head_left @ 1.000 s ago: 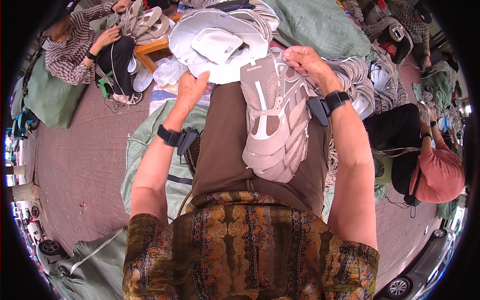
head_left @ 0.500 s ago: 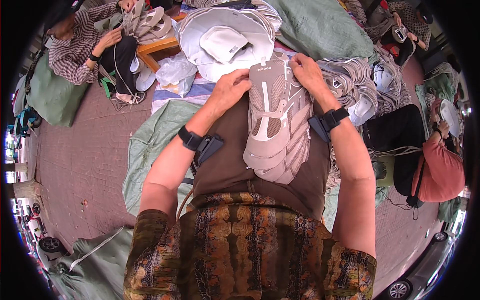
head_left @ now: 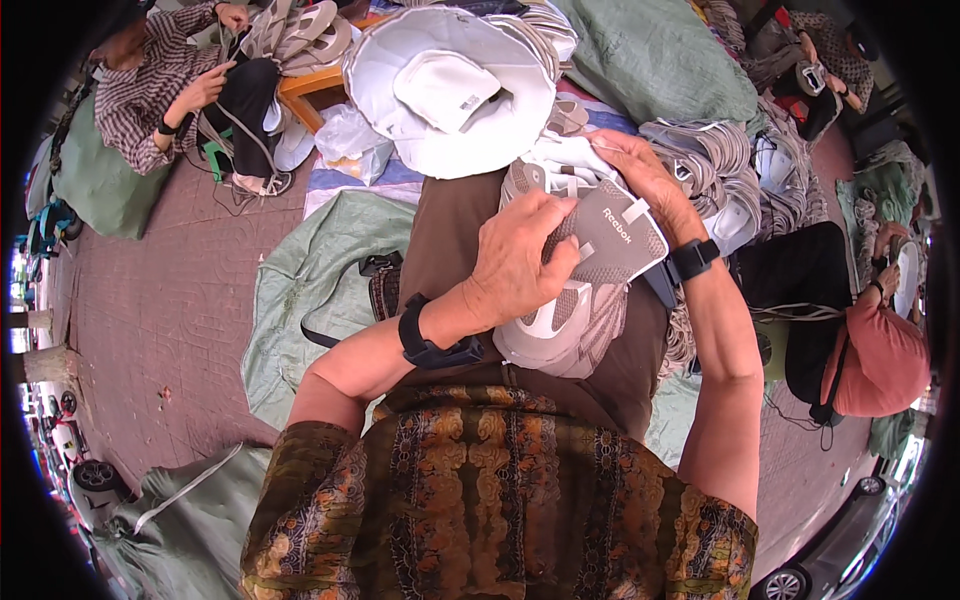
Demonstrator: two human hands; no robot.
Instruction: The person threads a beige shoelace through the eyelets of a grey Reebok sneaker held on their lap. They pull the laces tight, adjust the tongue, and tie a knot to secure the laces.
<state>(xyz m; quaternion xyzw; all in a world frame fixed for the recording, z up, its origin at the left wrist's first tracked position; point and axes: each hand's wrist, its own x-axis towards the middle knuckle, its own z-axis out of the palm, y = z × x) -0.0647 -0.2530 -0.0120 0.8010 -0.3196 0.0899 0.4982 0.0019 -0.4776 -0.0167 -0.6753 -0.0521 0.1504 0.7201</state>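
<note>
On my lap rests a stack of grey-beige shoe uppers [head_left: 560, 345] with mesh panels and white trim. The top upper's padded tongue [head_left: 610, 235] is folded over to the right, and white lining [head_left: 565, 155] shows behind it. My left hand [head_left: 520, 250] has curled fingers, with index finger and thumb on the tongue's left side. At the upper's far right edge, my right hand [head_left: 645, 175] is closed on it, its fingertips by the white lining. Both wrists wear black bands with a small device.
A large white hat-like piece [head_left: 450, 150] stands just beyond my knees. More uppers [head_left: 690, 160] are heaped on the right, beside a green sheet [head_left: 650, 60]. A wooden stool [head_left: 305, 90] and plastic bag [head_left: 355, 140] are on the left. Co-workers [head_left: 150, 80] sit on both sides.
The top upper's tongue has turned from pointing away to lying folded toward the right. My left hand has moved right and nearer, onto it. My right hand has shifted slightly right and nearer.
</note>
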